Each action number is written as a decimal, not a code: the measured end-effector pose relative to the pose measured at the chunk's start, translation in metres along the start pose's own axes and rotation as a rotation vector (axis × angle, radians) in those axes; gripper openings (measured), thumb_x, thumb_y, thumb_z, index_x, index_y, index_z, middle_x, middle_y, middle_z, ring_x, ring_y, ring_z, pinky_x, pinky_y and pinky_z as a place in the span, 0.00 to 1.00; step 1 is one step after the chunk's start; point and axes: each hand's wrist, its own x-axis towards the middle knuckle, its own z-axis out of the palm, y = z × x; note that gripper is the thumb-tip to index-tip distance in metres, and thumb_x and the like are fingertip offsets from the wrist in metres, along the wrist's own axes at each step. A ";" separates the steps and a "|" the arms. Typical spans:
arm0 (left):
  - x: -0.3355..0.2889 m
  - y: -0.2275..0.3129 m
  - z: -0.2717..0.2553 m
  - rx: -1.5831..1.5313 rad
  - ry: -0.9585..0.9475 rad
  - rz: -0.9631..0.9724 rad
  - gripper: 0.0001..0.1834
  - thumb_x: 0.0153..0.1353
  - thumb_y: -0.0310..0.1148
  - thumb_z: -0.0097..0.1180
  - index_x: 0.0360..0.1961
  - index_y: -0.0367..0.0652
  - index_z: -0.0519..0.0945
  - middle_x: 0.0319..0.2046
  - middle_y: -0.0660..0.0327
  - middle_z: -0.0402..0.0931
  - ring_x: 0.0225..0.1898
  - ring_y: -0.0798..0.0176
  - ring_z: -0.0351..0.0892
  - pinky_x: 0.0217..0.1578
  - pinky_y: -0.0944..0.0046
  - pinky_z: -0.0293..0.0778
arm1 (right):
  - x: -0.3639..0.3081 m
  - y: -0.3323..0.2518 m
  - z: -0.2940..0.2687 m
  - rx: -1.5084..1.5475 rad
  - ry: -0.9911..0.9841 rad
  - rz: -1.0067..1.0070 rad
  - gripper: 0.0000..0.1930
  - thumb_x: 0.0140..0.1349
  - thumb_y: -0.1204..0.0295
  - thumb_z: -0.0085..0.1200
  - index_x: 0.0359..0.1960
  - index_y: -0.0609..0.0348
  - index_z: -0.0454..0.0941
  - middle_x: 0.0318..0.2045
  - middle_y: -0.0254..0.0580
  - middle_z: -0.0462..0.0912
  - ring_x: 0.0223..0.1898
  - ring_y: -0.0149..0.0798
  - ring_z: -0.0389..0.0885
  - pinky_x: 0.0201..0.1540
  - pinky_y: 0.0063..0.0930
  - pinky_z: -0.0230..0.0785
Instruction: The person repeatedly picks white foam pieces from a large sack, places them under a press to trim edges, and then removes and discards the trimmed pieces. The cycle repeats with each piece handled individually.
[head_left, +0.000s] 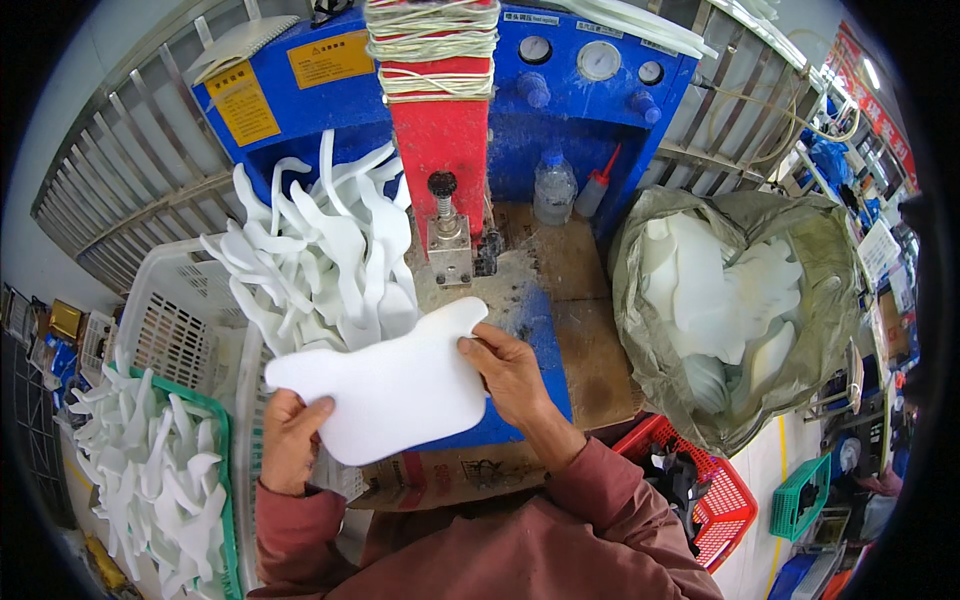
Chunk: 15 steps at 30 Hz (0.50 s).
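Observation:
A flat white foam piece (395, 390), broad in the body with two narrower ends, is stretched between my hands over the front of the blue machine. My left hand (290, 435) pinches its left edge, thumb on top. On the other side, my right hand (510, 375) grips it near the upper right end, thumb on top and fingers beneath. Just beyond the foam, the machine's metal head (450, 255) hangs from a red arm (440, 150) wound with pale cord. Behind the foam to the left lies a heap of curved white foam strips (335, 245).
At right stands a greenish sack (640, 370) holding white foam pieces. A white basket (175, 335) and a green crate (226, 480) of foam strips are at left. A red basket (725, 510) sits low right. A clear bottle (554, 190) and a red-tipped bottle (592, 192) stand on the machine.

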 end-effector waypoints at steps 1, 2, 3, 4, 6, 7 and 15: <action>0.003 0.002 -0.001 -0.005 0.022 0.040 0.26 0.63 0.18 0.54 0.65 0.32 0.73 0.54 0.54 0.82 0.53 0.59 0.83 0.58 0.59 0.75 | 0.004 -0.001 0.002 -0.007 -0.049 0.017 0.11 0.74 0.72 0.56 0.51 0.66 0.80 0.37 0.27 0.82 0.38 0.18 0.73 0.40 0.17 0.70; 0.005 0.004 -0.001 -0.018 0.027 0.097 0.26 0.63 0.18 0.54 0.65 0.32 0.74 0.54 0.54 0.82 0.54 0.59 0.83 0.58 0.59 0.75 | 0.007 -0.002 0.003 -0.042 -0.054 0.089 0.10 0.74 0.72 0.56 0.50 0.66 0.80 0.36 0.26 0.81 0.37 0.18 0.72 0.39 0.17 0.69; 0.006 0.005 -0.001 -0.075 0.016 0.124 0.25 0.64 0.18 0.55 0.64 0.31 0.73 0.53 0.53 0.82 0.53 0.61 0.83 0.57 0.61 0.76 | 0.009 -0.001 0.010 0.040 -0.041 0.015 0.07 0.74 0.72 0.55 0.43 0.64 0.79 0.32 0.22 0.77 0.33 0.17 0.68 0.34 0.19 0.65; 0.007 0.007 -0.001 -0.054 0.051 0.100 0.25 0.65 0.18 0.55 0.64 0.31 0.73 0.54 0.53 0.82 0.53 0.61 0.83 0.56 0.61 0.76 | 0.009 -0.001 0.013 0.058 -0.044 -0.023 0.06 0.74 0.72 0.55 0.42 0.63 0.79 0.31 0.22 0.76 0.33 0.17 0.67 0.33 0.19 0.64; 0.009 0.010 -0.001 -0.050 0.046 0.117 0.25 0.65 0.19 0.55 0.64 0.31 0.73 0.54 0.53 0.82 0.52 0.61 0.83 0.56 0.61 0.76 | 0.011 -0.003 0.017 0.112 -0.082 -0.093 0.06 0.75 0.72 0.55 0.40 0.62 0.78 0.30 0.20 0.74 0.32 0.17 0.65 0.32 0.19 0.62; 0.010 0.011 -0.001 -0.034 0.064 0.099 0.25 0.65 0.19 0.55 0.64 0.31 0.73 0.54 0.53 0.82 0.52 0.61 0.84 0.56 0.61 0.76 | 0.011 -0.005 0.018 0.060 -0.045 -0.047 0.06 0.75 0.72 0.55 0.42 0.62 0.79 0.31 0.21 0.75 0.32 0.17 0.66 0.32 0.19 0.63; 0.017 0.027 0.007 0.009 -0.021 0.081 0.26 0.65 0.19 0.53 0.66 0.31 0.72 0.56 0.53 0.81 0.56 0.59 0.81 0.60 0.60 0.73 | 0.015 -0.016 0.000 -0.069 -0.072 -0.041 0.10 0.74 0.71 0.56 0.51 0.63 0.81 0.35 0.24 0.81 0.32 0.17 0.71 0.33 0.17 0.67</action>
